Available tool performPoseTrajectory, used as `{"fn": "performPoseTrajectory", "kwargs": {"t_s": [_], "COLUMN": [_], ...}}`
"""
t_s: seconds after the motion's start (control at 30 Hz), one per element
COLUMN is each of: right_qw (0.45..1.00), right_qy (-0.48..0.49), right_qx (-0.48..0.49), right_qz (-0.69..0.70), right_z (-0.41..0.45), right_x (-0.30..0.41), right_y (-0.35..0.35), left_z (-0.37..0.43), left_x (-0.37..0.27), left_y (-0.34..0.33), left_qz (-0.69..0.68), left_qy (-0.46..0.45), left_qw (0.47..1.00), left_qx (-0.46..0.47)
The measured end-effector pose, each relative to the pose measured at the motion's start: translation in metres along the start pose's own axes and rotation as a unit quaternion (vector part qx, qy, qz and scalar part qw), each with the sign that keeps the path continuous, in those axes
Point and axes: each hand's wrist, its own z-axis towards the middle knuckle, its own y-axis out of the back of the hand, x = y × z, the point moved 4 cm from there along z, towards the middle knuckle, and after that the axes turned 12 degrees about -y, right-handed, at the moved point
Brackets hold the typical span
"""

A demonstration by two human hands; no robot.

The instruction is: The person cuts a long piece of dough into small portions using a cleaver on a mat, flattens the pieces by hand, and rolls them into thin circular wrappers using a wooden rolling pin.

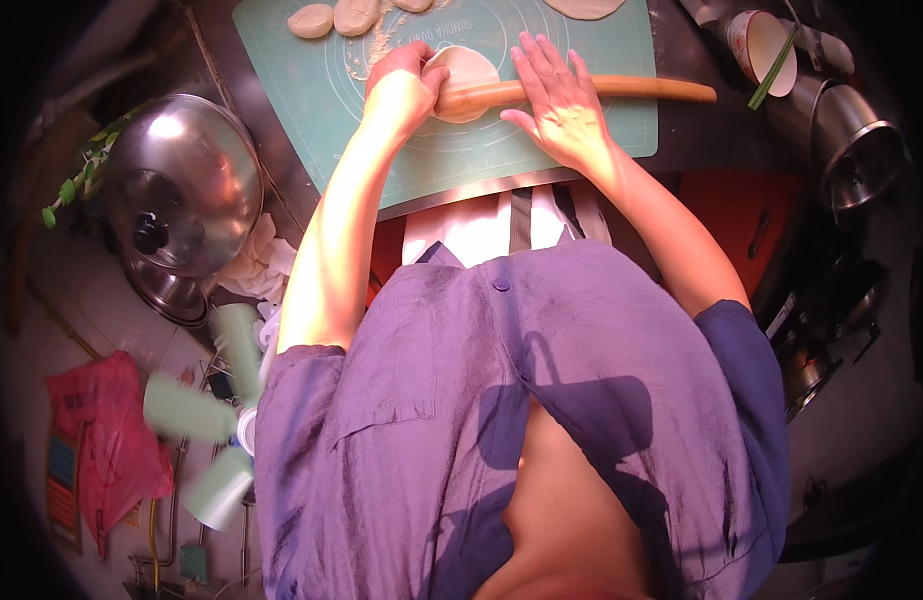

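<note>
On a green silicone pastry mat (304, 90) lies a thin round dough wrapper (465, 66). My left hand (407, 84) pinches its left edge between thumb and fingers. A wooden rolling pin (649, 88) crosses the lower part of the wrapper and reaches past the mat's right edge. My right hand (555, 94) lies flat on the pin, fingers extended and apart, palm down. Several small dough pieces (310, 21) sit at the mat's upper left beside scattered flour (379, 45). Another rolled dough round (585, 6) is partly visible at the top edge.
A domed metal lid (184, 180) with a black knob stands at the left. To the right are a white bowl (765, 56) with a green stalk on it and a metal pot (859, 150). A green-bladed fan (191, 409) is at the lower left, near a red plastic bag (116, 442).
</note>
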Motion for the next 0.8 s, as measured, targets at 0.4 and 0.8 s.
{"fn": "performPoseTrajectory", "kwargs": {"t_s": [0.4, 0.8], "right_qw": [0.991, 0.996], "right_qy": [0.027, -0.006], "right_qx": [0.001, 0.073], "right_qz": [0.134, -0.048], "right_z": [-0.025, -0.019], "right_x": [-0.009, 0.003], "right_y": [0.027, -0.007], "left_z": [-0.029, -0.017], "left_x": [0.013, 0.001], "left_y": [-0.015, -0.004], "left_qz": [-0.405, 0.014], "left_qy": [0.184, -0.013], "left_qw": [0.894, 1.0], "left_qx": [-0.056, 0.005]}}
